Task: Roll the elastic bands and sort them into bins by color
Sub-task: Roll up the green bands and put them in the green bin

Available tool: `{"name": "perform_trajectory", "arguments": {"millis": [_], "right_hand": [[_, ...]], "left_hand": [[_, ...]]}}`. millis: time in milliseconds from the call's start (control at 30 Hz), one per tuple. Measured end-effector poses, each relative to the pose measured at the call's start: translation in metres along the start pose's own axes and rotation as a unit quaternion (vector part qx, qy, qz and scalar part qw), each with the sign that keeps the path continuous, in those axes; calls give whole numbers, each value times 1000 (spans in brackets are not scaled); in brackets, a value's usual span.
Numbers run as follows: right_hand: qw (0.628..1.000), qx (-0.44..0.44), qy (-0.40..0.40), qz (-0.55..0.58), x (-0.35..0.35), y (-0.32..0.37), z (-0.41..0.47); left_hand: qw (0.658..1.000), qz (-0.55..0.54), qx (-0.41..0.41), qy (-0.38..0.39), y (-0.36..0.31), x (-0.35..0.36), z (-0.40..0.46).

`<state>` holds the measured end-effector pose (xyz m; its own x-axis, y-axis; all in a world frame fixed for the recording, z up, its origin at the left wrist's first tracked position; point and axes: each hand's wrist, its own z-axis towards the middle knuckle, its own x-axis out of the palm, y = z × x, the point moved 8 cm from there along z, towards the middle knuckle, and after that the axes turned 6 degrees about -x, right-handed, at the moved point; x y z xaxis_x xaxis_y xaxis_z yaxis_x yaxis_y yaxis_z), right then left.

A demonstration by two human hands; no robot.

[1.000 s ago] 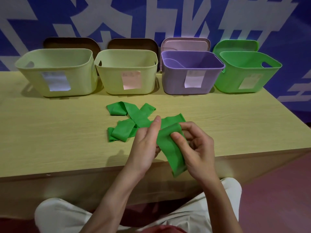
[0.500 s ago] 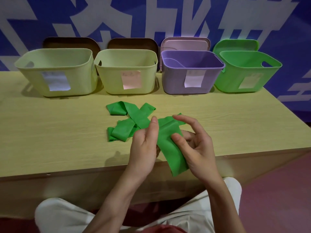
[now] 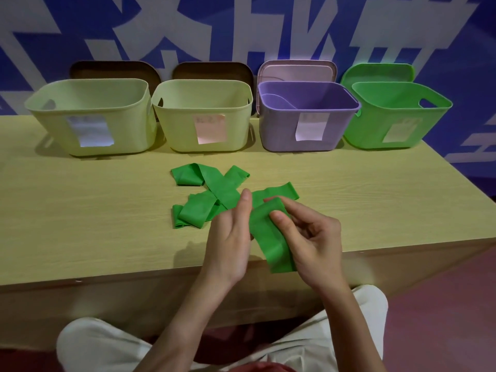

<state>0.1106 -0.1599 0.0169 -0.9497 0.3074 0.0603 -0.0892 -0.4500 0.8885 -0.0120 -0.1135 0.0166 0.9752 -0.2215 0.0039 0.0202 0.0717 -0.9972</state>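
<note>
A long green elastic band (image 3: 214, 191) lies tangled and folded on the wooden table (image 3: 80, 210). Its near end (image 3: 271, 237) is lifted off the table between both hands, folded over at the top and hanging down past the table's front edge. My left hand (image 3: 230, 237) grips the band from the left, thumb up along its edge. My right hand (image 3: 311, 237) pinches it from the right, thumb on its front face and fingers curled behind. Four bins stand in a row at the back: two pale yellow-green ones (image 3: 88, 103) (image 3: 204, 100), a purple one (image 3: 311, 106) and a green one (image 3: 397, 111).
Each bin carries a paper label on its front. Lids lean against the wall behind the bins: two brown, one pink, one green. My knees in light trousers show below the table's front edge. A blue and white wall stands behind.
My right fingers, spread open half a second ago, have curled back over the folded top of the band. The hanging end has shifted slightly. My left hand has barely moved.
</note>
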Motion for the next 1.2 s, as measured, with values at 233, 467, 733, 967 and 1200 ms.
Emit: {"name": "perform_trajectory", "arguments": {"millis": [233, 467, 733, 967, 1200], "right_hand": [[999, 14, 48, 21, 11, 0, 0], [995, 46, 80, 31, 14, -11, -3], [997, -8, 75, 2, 15, 3, 2], [997, -7, 37, -65, 8, -1, 3], [997, 14, 56, -45, 11, -10, 3]], "left_hand": [[977, 125, 163, -65, -13, -9, -7], [998, -31, 6, -57, 5, -18, 6], [979, -132, -152, 4, 22, -7, 1], [997, -57, -59, -1, 7, -6, 5], [968, 168, 183, -39, -10, -12, -2]]}}
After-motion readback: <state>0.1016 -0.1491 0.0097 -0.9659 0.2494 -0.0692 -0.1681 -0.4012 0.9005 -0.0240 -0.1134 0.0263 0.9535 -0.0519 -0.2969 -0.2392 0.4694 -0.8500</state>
